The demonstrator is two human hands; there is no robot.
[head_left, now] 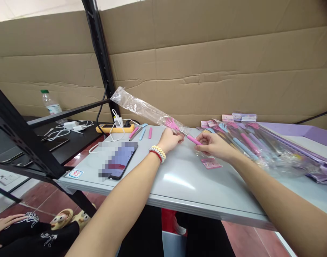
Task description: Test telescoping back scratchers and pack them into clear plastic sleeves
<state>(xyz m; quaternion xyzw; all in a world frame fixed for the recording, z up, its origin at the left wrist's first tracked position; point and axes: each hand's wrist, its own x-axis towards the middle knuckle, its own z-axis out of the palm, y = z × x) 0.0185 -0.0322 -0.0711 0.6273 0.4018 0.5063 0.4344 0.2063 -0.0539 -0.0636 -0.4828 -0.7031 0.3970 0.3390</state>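
Observation:
My right hand (213,144) is closed on the pink handle of a back scratcher (194,140), with its metal rod and pink hand-shaped head pointing up and left. My left hand (169,141) is closed at the mouth of a long clear plastic bag (139,106), beside the scratcher's head. The bag stretches away to the upper left. Whether the head is inside the bag or in front of it I cannot tell. Just below my right hand, a small pink card packet (211,163) lies on the table.
Bagged back scratchers (249,142) lie piled at the right, beside a purple bin (300,130). Loose pink and blue handles (142,134) lie near a yellow power strip (104,128). A phone (123,160) rests at the left of the grey table (184,192). Another person's hand (8,223) shows lower left.

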